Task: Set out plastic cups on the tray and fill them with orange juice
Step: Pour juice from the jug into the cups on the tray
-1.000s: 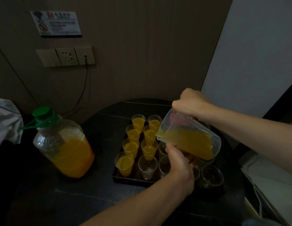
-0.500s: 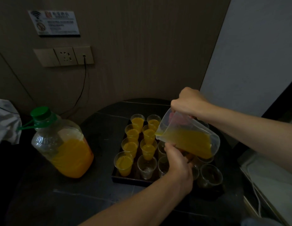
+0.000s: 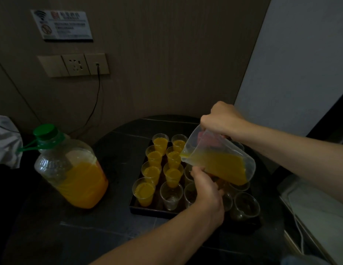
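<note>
A dark tray (image 3: pixel 147 210) on the round black table holds several clear plastic cups. The left two columns hold filled cups (image 3: pixel 144 191) of orange juice; an empty cup (image 3: pixel 171 196) stands at the front of the second column, and more empty cups (image 3: pixel 245 205) stand on the right. My right hand (image 3: pixel 221 120) grips the handle of a clear measuring jug (image 3: pixel 220 163) half full of juice, tilted left with its spout over the cups. My left hand (image 3: pixel 207 190) holds a cup under the jug; that cup is mostly hidden.
A large plastic juice bottle (image 3: pixel 71 169) with a green cap stands left of the tray. A wall socket (image 3: pixel 74 64) with a black cable is on the wall behind. White cloth (image 3: pixel 6 138) lies at the far left, and a white object (image 3: pixel 316 211) at the right.
Almost nothing differs: both hands and the tilted jug stay over the tray. The view has shifted slightly.
</note>
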{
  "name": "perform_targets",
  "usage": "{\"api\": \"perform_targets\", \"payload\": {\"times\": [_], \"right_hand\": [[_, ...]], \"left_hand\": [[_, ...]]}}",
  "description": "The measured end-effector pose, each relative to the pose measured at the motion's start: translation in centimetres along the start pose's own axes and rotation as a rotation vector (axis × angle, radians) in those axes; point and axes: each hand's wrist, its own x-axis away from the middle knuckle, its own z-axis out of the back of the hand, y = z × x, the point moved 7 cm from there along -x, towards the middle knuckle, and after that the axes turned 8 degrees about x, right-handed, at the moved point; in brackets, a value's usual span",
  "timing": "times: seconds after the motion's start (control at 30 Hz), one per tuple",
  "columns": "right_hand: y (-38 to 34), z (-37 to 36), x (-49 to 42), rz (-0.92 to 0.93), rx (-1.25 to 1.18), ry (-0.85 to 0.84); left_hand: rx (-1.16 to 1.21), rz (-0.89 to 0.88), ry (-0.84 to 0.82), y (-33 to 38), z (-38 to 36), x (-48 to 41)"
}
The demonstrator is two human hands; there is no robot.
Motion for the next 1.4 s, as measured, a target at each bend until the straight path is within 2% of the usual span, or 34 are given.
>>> {"api": "perform_targets", "payload": {"times": [0.17,0.53,0.73,1.4], "right_hand": [[1.1,-0.1,0.2,-0.035,-0.081,0.002],[1.3,-0.1,2.0,-0.023,-0.099,-0.054],[1.0,-1.0,3.2,-0.010,-0.048,-0.110],[-0.9,-2.6,5.2,0.045,0.114,-0.122]], "left_hand": [[-0.064,-0.052,0.025,0.4,1.0,-0.6],[-0.014,-0.022,0.023,-0.7,1.8,0.9],[0.043,0.010,0.023,-1.7,2.3,2.4],[0.149,0.012,0.029,-2.9,3.7,3.0]]}}
